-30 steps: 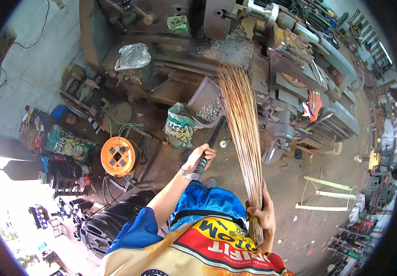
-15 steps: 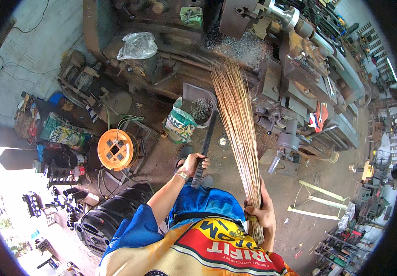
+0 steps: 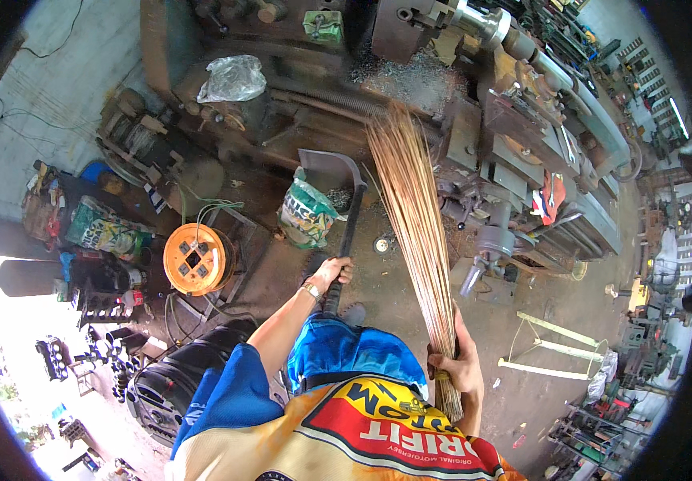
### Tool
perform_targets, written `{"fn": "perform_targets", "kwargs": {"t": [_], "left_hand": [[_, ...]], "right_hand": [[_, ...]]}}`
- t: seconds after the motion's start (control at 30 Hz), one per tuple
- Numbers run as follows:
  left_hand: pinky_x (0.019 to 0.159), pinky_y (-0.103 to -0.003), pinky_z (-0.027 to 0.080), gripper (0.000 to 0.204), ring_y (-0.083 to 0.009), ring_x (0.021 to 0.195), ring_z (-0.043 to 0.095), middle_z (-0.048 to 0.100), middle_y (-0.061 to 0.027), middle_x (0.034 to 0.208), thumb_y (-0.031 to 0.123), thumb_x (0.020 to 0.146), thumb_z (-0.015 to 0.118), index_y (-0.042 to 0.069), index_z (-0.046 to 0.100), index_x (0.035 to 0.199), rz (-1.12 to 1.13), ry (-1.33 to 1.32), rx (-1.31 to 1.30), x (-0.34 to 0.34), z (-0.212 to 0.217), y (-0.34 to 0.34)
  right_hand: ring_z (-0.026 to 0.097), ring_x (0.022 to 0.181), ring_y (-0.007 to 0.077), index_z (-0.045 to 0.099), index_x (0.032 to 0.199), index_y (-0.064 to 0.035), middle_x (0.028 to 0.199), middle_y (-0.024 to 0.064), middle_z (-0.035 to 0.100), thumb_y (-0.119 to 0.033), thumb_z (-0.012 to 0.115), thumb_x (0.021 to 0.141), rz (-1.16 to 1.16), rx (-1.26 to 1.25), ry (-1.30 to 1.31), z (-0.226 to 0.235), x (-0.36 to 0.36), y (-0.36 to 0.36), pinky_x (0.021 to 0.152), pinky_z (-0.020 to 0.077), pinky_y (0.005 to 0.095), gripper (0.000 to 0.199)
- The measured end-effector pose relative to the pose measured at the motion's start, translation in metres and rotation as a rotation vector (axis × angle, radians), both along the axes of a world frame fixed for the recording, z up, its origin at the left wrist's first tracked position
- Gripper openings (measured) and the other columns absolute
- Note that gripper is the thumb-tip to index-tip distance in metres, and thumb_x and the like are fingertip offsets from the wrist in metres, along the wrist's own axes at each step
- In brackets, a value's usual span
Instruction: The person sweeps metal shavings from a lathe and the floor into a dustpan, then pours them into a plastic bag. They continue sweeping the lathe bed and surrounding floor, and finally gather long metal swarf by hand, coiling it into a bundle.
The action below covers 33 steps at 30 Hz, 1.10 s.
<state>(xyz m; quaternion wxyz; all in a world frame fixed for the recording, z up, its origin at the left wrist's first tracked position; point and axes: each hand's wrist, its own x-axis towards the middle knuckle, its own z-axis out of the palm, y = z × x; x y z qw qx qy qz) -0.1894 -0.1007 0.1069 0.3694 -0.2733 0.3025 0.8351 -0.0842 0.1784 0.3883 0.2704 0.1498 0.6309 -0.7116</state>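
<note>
My left hand [image 3: 333, 272] is wrapped round the dark, taped handle of a grey dustpan [image 3: 331, 163]. The pan is tipped on its side over a green and white sack [image 3: 306, 218], its edge at the sack's mouth. Dark metal shavings [image 3: 339, 197] show between the pan and the sack; whether they lie in the pan or fall from it I cannot tell. My right hand [image 3: 461, 362] grips a stick broom [image 3: 415, 232] near its bound end, close to my body. The broom's bristles point up toward the machine, fanned out.
A large lathe [image 3: 474, 144] spans the far side, with metal shavings [image 3: 410, 84] on its bed. To the left stand an orange cable reel [image 3: 195, 258] and another sack [image 3: 104, 228]. A pale wooden frame [image 3: 558, 353] lies on the floor at the right.
The dustpan has turned from lying fairly level with shavings in it to tipped on its side, leaning left over the sack. My left hand has shifted slightly left. The broom stays nearly still.
</note>
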Motion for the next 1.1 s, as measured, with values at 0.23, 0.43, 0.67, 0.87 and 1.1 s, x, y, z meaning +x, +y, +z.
{"fn": "perform_targets", "kwargs": {"t": [0.23,0.43,0.67,0.87,1.1], "left_hand": [[0.035,-0.021,0.026,0.029,-0.0046,0.043,0.033,0.034,0.0054,0.058,0.016,0.092,0.05,0.014,0.037,0.066,-0.099,-0.025,0.142,0.019,0.015,-0.007],[0.036,-0.022,0.025,0.032,-0.0057,0.041,0.028,0.03,0.0064,0.054,0.016,0.092,0.049,0.015,0.034,0.063,-0.021,-0.063,0.048,0.017,0.017,-0.001],[0.038,-0.024,0.024,0.033,-0.0076,0.042,0.028,0.031,0.0056,0.055,0.015,0.091,0.051,0.014,0.038,0.061,-0.109,0.119,-0.123,0.033,0.015,-0.018],[0.036,-0.023,0.026,0.006,-0.0067,0.043,0.03,0.035,0.0045,0.059,0.011,0.093,0.049,0.009,0.044,0.089,-0.027,0.033,-0.064,0.029,0.032,-0.008],[0.038,-0.023,0.024,0.029,-0.006,0.044,0.03,0.034,0.0054,0.059,0.013,0.092,0.05,0.013,0.037,0.065,0.006,0.004,-0.008,0.03,0.035,-0.011]], "right_hand": [[0.058,0.072,0.0146,0.021,0.156,-0.0146,0.09,0.0043,0.056,0.018,0.058,0.065,-0.066,0.006,0.025,-0.003,0.011,0.015,0.059,0.0501,0.0265,0.103],[0.058,0.068,0.0149,0.021,0.156,-0.0141,0.086,0.0052,0.056,0.016,0.058,0.066,-0.119,0.033,0.055,0.001,0.018,0.025,0.056,0.0502,0.0275,0.102],[0.059,0.067,0.0152,0.019,0.156,-0.0141,0.087,0.0067,0.058,0.015,0.058,0.067,-0.122,0.04,0.042,-0.002,0.029,0.034,0.054,0.0507,0.0277,0.102],[0.059,0.067,0.0151,0.02,0.156,-0.0141,0.091,0.0064,0.059,0.017,0.058,0.067,-0.084,0.05,0.087,-0.008,0.03,0.037,0.055,0.0513,0.0277,0.102],[0.059,0.066,0.0142,0.02,0.156,-0.0135,0.092,0.0057,0.059,0.017,0.059,0.066,-0.058,0.062,0.14,-0.007,0.03,0.036,0.054,0.051,0.0268,0.103]]}}
